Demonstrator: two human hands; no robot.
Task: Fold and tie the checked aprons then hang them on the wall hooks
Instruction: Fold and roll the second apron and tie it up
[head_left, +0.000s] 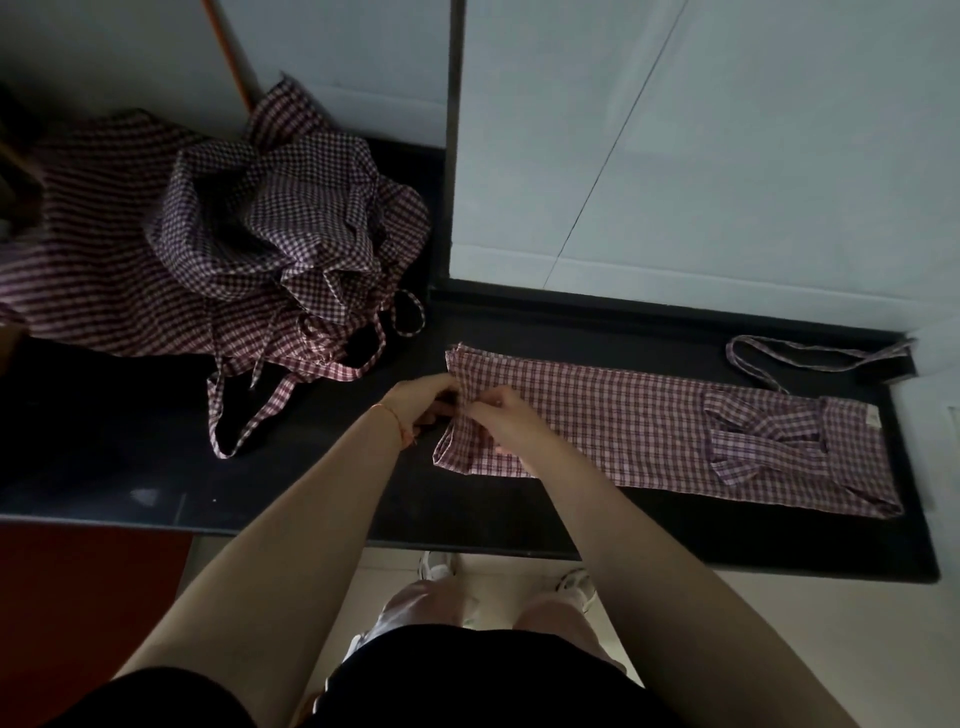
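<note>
A red-and-white checked apron (623, 421) lies folded into a long strip on the black counter (322, 499), its left end towards me. Its waist ties (763, 441) are laid across the right part, and its neck loop (810, 358) trails off at the far right. My left hand (421, 405) and my right hand (498, 415) both pinch the strip's left end, close together, fingers closed on the cloth. A heap of crumpled checked aprons (234, 234) sits at the back left with loose straps (249, 410) hanging forward.
A pale wall (727, 156) with a dark vertical frame (452, 145) rises behind the counter. The counter's front edge runs just ahead of my legs. A red surface (78, 597) lies below at the left; my white shoes (571, 582) stand on a light floor.
</note>
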